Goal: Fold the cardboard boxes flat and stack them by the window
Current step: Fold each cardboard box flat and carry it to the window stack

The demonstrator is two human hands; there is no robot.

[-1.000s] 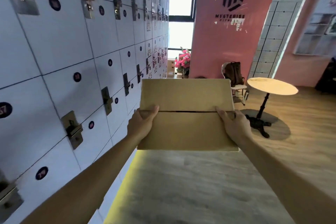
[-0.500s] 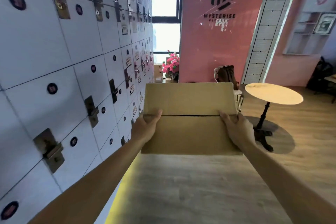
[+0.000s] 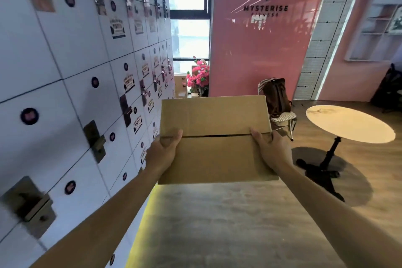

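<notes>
A brown cardboard box (image 3: 215,137) is held flat in front of me at chest height, with a dark slit between its two top panels. My left hand (image 3: 162,151) grips its left edge, thumb on top. My right hand (image 3: 272,150) grips its right edge the same way. The window (image 3: 188,22) shows at the far end of the aisle, bright and tall. Below it more cardboard (image 3: 180,86) stands beside pink flowers (image 3: 199,77).
A wall of white lockers (image 3: 76,93) runs along my left. A pink partition (image 3: 261,39) stands ahead on the right. A chair with a brown backpack (image 3: 277,98) and a round white table (image 3: 349,123) on a black foot stand to the right on the wooden floor.
I have walked forward along the lockers; the window, flowers and chair are nearer. Both hands keep the same grip on the box.
</notes>
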